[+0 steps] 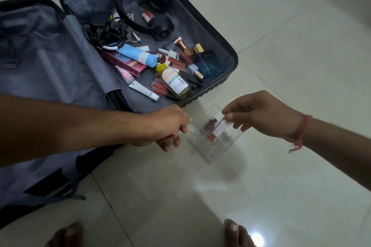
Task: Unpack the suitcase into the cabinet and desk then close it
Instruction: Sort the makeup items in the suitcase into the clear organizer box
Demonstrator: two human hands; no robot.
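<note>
An open black suitcase (pixel 224 86) with grey lining lies on the tiled floor. Its right half holds black headphones (pixel 144 12), tangled cables (pixel 108 32), a blue-and-white bottle (pixel 138 55), a yellow-capped bottle (pixel 174 82), a dark blue perfume bottle (pixel 208 62) and several lip glosses and nail polishes. A clear plastic organiser (pixel 216 146) stands on the floor in front of the suitcase. My right hand (pixel 261 114) pinches a small clear tube with a red end (pixel 219 126) over the organiser. My left hand (pixel 170 128) is curled round small red-tinted tubes beside it.
The suitcase's left half (pixel 40 56) is zipped-over grey fabric with loose straps. Glossy pale floor tiles (pixel 281 186) spread to the right and front. My bare feet (pixel 236 232) show at the bottom edge.
</note>
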